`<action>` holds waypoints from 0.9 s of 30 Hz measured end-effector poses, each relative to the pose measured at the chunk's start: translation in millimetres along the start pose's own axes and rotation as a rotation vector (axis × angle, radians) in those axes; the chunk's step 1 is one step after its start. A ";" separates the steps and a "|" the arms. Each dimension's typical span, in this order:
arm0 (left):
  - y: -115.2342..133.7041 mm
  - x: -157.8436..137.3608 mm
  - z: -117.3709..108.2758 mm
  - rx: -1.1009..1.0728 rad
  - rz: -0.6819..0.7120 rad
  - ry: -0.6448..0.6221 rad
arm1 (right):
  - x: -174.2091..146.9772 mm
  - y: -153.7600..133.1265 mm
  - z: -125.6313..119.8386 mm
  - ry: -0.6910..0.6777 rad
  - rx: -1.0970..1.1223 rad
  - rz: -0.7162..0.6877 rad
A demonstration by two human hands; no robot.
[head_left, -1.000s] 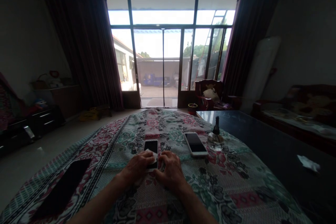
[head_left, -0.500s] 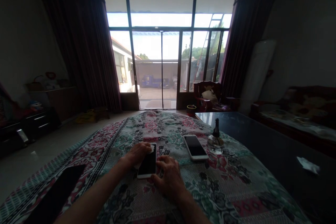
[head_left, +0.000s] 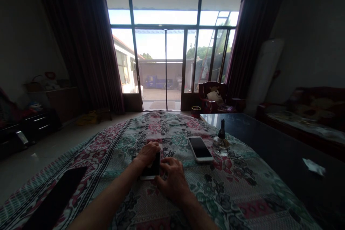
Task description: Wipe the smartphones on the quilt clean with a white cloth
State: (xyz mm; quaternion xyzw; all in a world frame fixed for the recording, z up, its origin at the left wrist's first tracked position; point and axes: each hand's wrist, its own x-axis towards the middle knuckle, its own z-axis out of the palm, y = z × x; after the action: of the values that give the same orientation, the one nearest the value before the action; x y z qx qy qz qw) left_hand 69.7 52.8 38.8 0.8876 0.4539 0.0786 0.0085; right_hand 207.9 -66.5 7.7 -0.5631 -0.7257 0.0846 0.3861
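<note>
A white-framed smartphone [head_left: 153, 170] lies face up on the flowered tablecloth, its dark screen partly covered by my left hand. My left hand [head_left: 148, 153] is closed over the phone's upper part, pressing down a small white tissue [head_left: 159, 148] that is mostly hidden under the fingers. My right hand [head_left: 174, 178] grips the phone's right edge, with the thumb by its lower corner and the fingers bent along the side. A second white smartphone [head_left: 201, 148] rests flat to the right, beside a clear spray bottle [head_left: 221, 145] with a black top.
The flowered cloth [head_left: 129, 201] covers the surface under the phones. A long black object [head_left: 56, 197] lies at the left. On the dark glossy table [head_left: 269, 151] at the right sits a crumpled white tissue [head_left: 314, 166]. Beyond stand a wooden armchair [head_left: 212, 91] and glass doors.
My left hand has slid right and slightly up across the phone's upper screen, hiding more of the tissue. My right hand stays at the phone's edge. The view has shifted slightly.
</note>
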 end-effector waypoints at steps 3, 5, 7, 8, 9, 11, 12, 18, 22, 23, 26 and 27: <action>-10.0 7.1 -0.8 0.007 -0.062 0.015 | -0.2 1.3 1.0 -0.001 0.007 0.008; -15.2 9.5 -0.6 0.012 -0.101 0.023 | -0.4 2.6 1.8 0.008 0.021 0.006; -17.8 8.1 0.0 0.013 -0.119 0.027 | -0.3 3.4 2.2 0.016 0.036 0.001; -18.2 5.9 0.2 0.012 -0.119 0.028 | -0.2 3.5 2.3 0.018 0.042 0.000; -18.3 2.5 0.4 0.010 -0.113 0.028 | -0.1 3.5 2.2 0.019 0.047 0.000; -17.6 -7.0 0.5 0.004 -0.090 0.030 | 0.1 3.2 1.7 0.017 0.056 0.001; -16.9 -13.0 0.3 -0.001 -0.072 0.030 | 0.2 2.9 1.5 0.014 0.058 0.001; -8.0 -57.5 -2.4 -0.034 0.026 0.025 | 0.7 3.0 1.2 -0.001 0.052 0.010; 0.9 -87.2 -4.3 -0.070 0.077 0.031 | 1.2 3.4 1.0 -0.005 0.039 0.015; 2.5 -93.3 -4.5 -0.085 0.098 0.033 | 1.3 3.3 0.8 -0.008 0.042 0.017; 3.0 -103.1 -4.7 -0.104 0.147 0.022 | 1.6 2.3 0.1 -0.017 0.058 0.025; 1.5 -102.6 -4.9 -0.103 0.152 0.018 | 1.6 2.0 0.0 -0.017 0.063 0.027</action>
State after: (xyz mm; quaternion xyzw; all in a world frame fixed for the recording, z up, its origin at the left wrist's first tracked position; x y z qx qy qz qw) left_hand 11.0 -31.2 30.2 0.9171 0.3806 0.1101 0.0439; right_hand 209.3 -64.4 7.3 -0.5598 -0.7182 0.1174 0.3962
